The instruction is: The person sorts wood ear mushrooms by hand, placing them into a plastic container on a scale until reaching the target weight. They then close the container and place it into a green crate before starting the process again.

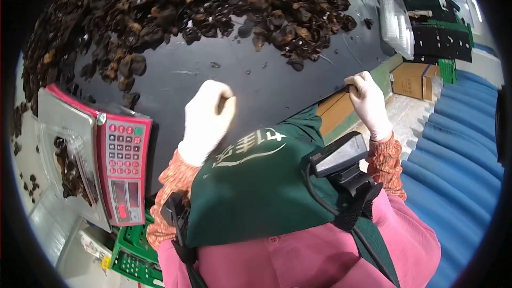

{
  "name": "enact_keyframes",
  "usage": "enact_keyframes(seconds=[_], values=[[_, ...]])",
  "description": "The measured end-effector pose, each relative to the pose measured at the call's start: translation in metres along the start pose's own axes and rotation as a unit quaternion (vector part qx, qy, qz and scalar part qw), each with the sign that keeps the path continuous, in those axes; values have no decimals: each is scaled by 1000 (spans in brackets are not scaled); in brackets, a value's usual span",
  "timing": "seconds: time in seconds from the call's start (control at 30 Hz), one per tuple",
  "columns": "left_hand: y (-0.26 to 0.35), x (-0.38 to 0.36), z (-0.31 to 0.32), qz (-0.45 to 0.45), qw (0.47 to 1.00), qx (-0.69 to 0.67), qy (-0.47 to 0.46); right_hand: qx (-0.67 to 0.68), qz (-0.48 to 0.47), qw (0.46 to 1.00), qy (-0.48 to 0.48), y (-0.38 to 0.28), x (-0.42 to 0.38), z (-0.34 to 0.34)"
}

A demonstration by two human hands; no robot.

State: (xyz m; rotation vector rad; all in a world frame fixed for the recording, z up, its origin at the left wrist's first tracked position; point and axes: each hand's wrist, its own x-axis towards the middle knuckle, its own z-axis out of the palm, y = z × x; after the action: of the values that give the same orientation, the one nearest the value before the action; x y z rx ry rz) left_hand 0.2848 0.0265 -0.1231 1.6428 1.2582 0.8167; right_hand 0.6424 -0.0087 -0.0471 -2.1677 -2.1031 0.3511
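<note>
My left hand [207, 120], in a white glove, is curled into a fist over the near part of the black table [256, 74]; nothing shows in it. My right hand [367, 101], also gloved, grips the table's right edge. A big pile of dried dark mushrooms [202, 5] covers the far part of the table, well beyond both hands. To the left of my left hand stands a red and silver weighing scale [124, 168], and the clear tray [66, 165] on its pan holds some mushrooms. My green apron [250, 192] fills the foreground.
Clear plastic trays [397, 26] are stacked at the table's far right corner. A cardboard box [413, 80] sits on the floor beyond it. A blue roller conveyor [458, 138] runs along the right. A green crate [133, 256] is below the scale.
</note>
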Motion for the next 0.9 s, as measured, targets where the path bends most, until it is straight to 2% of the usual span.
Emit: enact_keyframes(seconds=[0.07,0.1,0.13,0.17,0.27,0.3,0.33,0.4,0.47,0.5,0.53,0.63,0.8,0.83,0.9], values=[[2,-3,-13,-152,968,-195,-32,-111,-21,993,22,8,-5,0],[0,-7,-21,-196,928,-316,-35,-65,12,998,24,-3,-1,0],[0,-11,-28,-236,872,-428,-35,-41,-15,998,55,-15,7,5],[-5,-16,-28,-234,842,-486,-11,-9,-55,996,71,-30,17,8],[-5,-36,-34,-211,800,-561,6,81,-210,968,107,-86,63,31],[-5,-43,-37,-237,829,-506,1,100,-268,952,111,-111,78,36],[1,-48,-39,-261,821,-508,9,112,-322,933,116,-134,90,41],[1,-64,-36,-225,855,-467,7,166,-420,887,100,-184,108,59],[-1,-73,-35,-268,807,-526,22,184,-468,863,51,-227,124,84],[-1,-78,-33,-265,807,-527,37,161,-475,864,40,-248,130,93],[-1,-79,-33,-273,785,-554,45,137,-482,865,28,-267,136,100],[-4,-80,-35,-252,770,-581,72,123,-430,890,-89,-311,152,104],[-18,-75,-43,-246,743,-619,65,135,-445,884,40,-299,173,142],[-27,-74,-46,-225,733,-641,33,173,-427,888,-2,-290,167,132],[-24,-68,-48,-243,675,-696,35,253,-375,885,-113,-274,147,99]])
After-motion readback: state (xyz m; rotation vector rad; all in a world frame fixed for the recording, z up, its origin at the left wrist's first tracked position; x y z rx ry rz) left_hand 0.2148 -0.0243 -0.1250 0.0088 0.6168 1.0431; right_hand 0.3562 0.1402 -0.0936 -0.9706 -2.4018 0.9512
